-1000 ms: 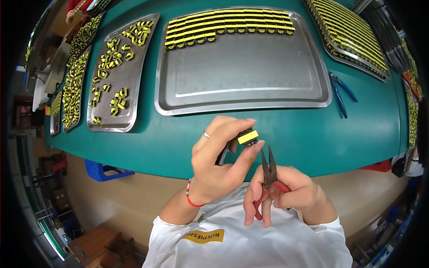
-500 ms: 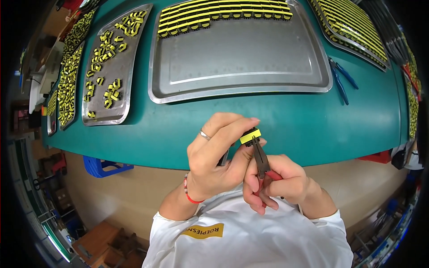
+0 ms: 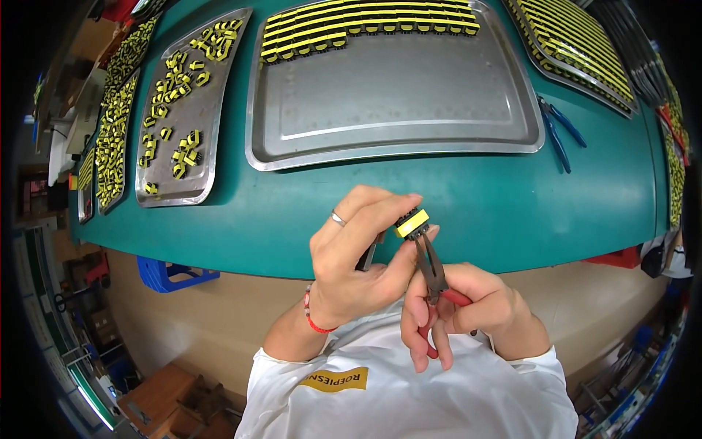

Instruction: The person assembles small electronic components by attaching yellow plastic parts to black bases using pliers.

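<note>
My left hand (image 3: 351, 256) pinches a small transformer (image 3: 413, 224), a black pinned part with a yellow tape band, between fingertips and thumb. A dark, shiny-edged piece (image 3: 367, 256) shows between its curled fingers and thumb; its kind is hidden. My right hand (image 3: 468, 307) grips red-handled needle-nose pliers (image 3: 433, 274). Their jaws are slightly parted, with the tips at the pins on the transformer's lower side; I cannot tell whether they touch. Both hands are in front of the green table's near edge.
Ahead, a large metal tray (image 3: 395, 139) bears rows of transformers at its far end. A smaller tray (image 3: 175, 197) on the left has loose ones. Blue-handled cutters (image 3: 559, 132) lie right of the large tray, below another full tray (image 3: 578, 80). A blue stool (image 3: 172, 274) stands under the table.
The pliers have moved down from the transformer's yellow face to its pins, and their jaws and handles have spread. The transformer has tilted slightly in my left fingers.
</note>
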A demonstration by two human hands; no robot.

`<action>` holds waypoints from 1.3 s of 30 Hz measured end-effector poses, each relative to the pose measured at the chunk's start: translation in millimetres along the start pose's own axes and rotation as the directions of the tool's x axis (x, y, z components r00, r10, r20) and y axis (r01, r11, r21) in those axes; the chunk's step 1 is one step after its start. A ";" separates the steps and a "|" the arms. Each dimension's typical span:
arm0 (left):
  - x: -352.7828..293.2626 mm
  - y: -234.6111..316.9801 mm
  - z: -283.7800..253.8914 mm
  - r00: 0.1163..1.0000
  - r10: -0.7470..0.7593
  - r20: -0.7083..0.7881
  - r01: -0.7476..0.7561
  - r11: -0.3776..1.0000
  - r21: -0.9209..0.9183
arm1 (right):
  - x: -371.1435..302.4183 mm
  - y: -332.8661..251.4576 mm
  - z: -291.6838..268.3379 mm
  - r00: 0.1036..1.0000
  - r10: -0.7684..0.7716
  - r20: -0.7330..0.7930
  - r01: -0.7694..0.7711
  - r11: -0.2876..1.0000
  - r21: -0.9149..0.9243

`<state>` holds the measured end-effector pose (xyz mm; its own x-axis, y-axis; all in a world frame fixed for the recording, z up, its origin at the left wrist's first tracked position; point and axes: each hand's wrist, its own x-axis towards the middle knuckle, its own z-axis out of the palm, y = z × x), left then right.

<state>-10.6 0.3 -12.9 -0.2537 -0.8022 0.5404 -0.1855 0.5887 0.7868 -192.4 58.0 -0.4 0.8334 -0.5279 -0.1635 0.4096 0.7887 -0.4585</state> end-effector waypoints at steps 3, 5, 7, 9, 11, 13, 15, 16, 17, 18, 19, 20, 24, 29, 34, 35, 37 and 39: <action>-1.2 -0.2 -0.4 1.000 -0.002 0.015 0.003 1.000 -0.030 | -0.2 -3.0 -4.6 1.000 -0.011 -0.012 0.011 0.998 -0.056; 0.0 -1.9 0.4 0.999 0.042 -0.014 -0.042 0.999 -0.008 | 1.4 -4.0 -6.7 0.999 -0.003 -0.054 -0.002 0.996 -0.090; -0.9 -3.9 -1.4 0.999 0.042 0.001 -0.042 0.999 -0.010 | 3.0 -2.0 -7.6 0.995 0.002 -0.097 -0.014 0.992 -0.123; -2.0 -4.5 -1.6 0.999 0.042 0.014 -0.042 0.999 -0.012 | 5.7 1.6 -7.5 0.994 -0.039 -0.098 0.028 0.994 -0.108; -1.7 -4.4 -0.6 0.999 0.041 -0.014 -0.041 0.999 0.000 | 5.3 -1.5 -4.1 0.997 0.012 -0.082 -0.020 0.995 -0.096; -2.3 -0.9 -1.4 1.000 -0.022 0.004 0.022 1.000 -0.001 | 2.7 -7.2 4.8 0.996 0.061 -0.063 -0.067 0.994 -0.086; -3.0 -1.0 -0.5 0.996 -0.084 0.029 0.085 0.996 0.000 | -2.9 -13.1 20.8 0.996 0.067 -0.050 -0.069 0.997 -0.021; -3.6 -2.6 1.2 0.992 -0.123 0.019 0.123 0.992 -0.003 | -3.0 -17.1 28.1 0.996 0.087 -0.023 -0.088 0.995 -0.042; -3.4 -4.5 4.3 0.987 -0.161 0.016 0.161 0.987 -0.013 | -1.1 -18.8 34.3 0.995 0.089 0.037 -0.083 0.988 -0.129; -3.5 -3.4 6.6 0.975 -0.220 0.018 0.221 0.974 -0.060 | 2.8 -18.2 44.7 0.997 0.012 0.071 0.003 0.979 -0.206; -4.3 -3.7 9.8 0.959 -0.283 0.004 0.281 0.952 -0.125 | 9.6 -16.1 56.5 0.992 -0.063 0.106 0.091 0.956 -0.280; -2.3 -1.8 9.4 0.956 -0.290 0.032 0.292 0.946 -0.141 | 22.1 -7.6 71.6 0.975 -0.193 0.112 0.217 0.935 -0.282; -3.0 4.5 4.3 0.954 -0.293 0.060 0.299 0.944 -0.141 | 47.6 -33.4 119.1 0.954 -0.290 0.073 0.300 0.924 -0.239; -5.0 2.9 6.3 0.952 -0.297 0.069 0.305 0.935 -0.183 | 45.0 -33.7 127.9 0.924 -0.380 0.038 0.373 0.878 -0.300; -12.2 -5.9 -1.2 0.923 -0.384 -0.035 0.362 0.894 -0.265 | 5.1 -23.3 76.5 0.854 -0.473 0.218 0.514 0.696 -0.501; -12.9 -8.5 -3.8 0.920 -0.390 -0.043 0.365 0.891 -0.269 | -9.2 -14.8 61.1 0.894 -0.397 0.206 0.429 0.629 -0.648; -15.3 -10.2 -9.6 0.907 -0.407 -0.109 0.363 0.887 -0.285 | -22.7 9.4 37.3 0.859 -0.505 0.083 0.391 0.545 -0.742; -13.0 -10.5 -9.9 0.896 -0.428 -0.118 0.378 0.875 -0.302 | -38.2 39.5 21.2 0.712 -0.699 -0.076 0.140 0.247 -0.959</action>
<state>4.1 3.6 -25.3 -0.0361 -0.9825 0.1827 0.0283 0.1818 0.9829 -200.2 115.9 6.3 0.2787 -0.9505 0.1376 -0.1378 -0.1814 -0.9737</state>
